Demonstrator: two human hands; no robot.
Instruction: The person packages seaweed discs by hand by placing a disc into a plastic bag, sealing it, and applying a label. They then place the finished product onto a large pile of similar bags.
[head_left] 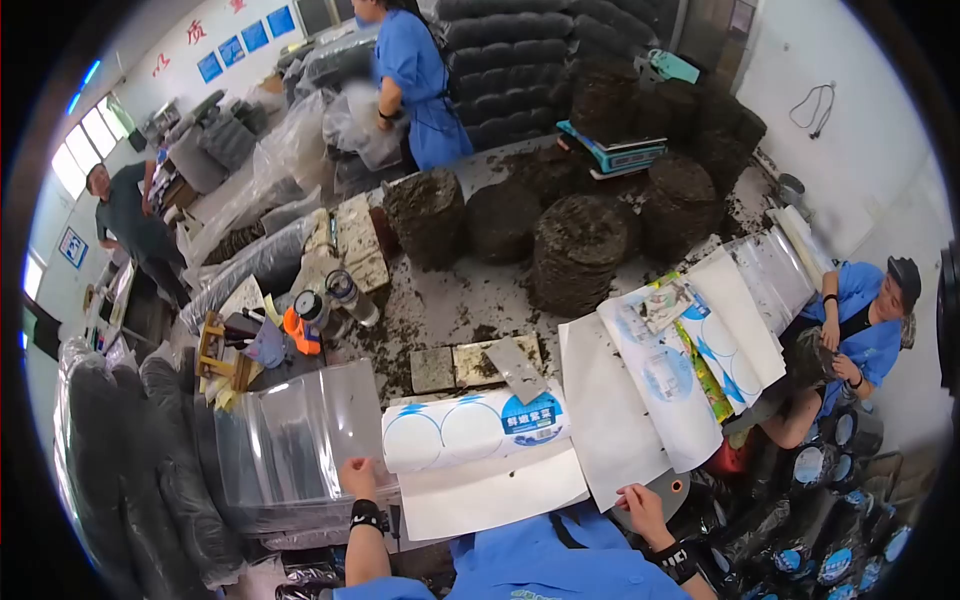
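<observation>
Single view, worn on the head, facing forward and down over the wearer's smock (pixel 560 570) at bottom edge. Left hand (pixel 358 478) and right hand (pixel 640 510) close, low in frame; table (pixel 440 315) mid-frame, a little farther. Top reaches across the room to the back wall (pixel 170 85), well away. Very wide lens: black corners, room lines bowed and leaning outward.

Left hand (pixel 357 477) at right edge of clear plastic sheets (pixel 300 430); grip unclear. Right hand (pixel 640 508) at lower edge of white paper (pixel 615 400); contact unclear. Between hands: blue-and-white printed film (pixel 440 440), curled, lying over a blank sheet (pixel 490 505). Beyond it: pale blocks (pixel 432 370) side by side, dark crumbs scattered on table (pixel 430 300). Farther back: dark round stacks (pixel 580 250), several near a blue scale (pixel 612 153).
</observation>
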